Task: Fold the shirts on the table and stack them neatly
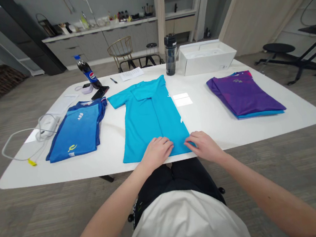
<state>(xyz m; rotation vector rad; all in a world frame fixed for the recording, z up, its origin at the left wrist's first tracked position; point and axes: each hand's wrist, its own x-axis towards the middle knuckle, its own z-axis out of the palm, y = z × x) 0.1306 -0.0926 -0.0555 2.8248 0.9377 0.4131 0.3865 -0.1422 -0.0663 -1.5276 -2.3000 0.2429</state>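
Note:
A turquoise T-shirt (151, 115) lies in front of me, its right side folded inward with the sleeve laid across the upper part. My left hand (157, 152) rests on its lower part, fingers curled together at the fabric near the hem. At the lower right corner, my right hand (204, 145) pinches the folded edge between thumb and fingers. On the left lies a folded blue jersey (76, 129) with small printed logos. To the right is a stack with a folded purple shirt (244, 93) on top and turquoise cloth showing beneath it.
A white table (202, 128) holds everything. Along its back stand a cola bottle (88, 72), a dark drink bottle (170, 54) and a white box (207, 57). A phone (100, 92), a pen (113, 80) and papers lie behind. A grey cable (17, 132) loops over the left edge.

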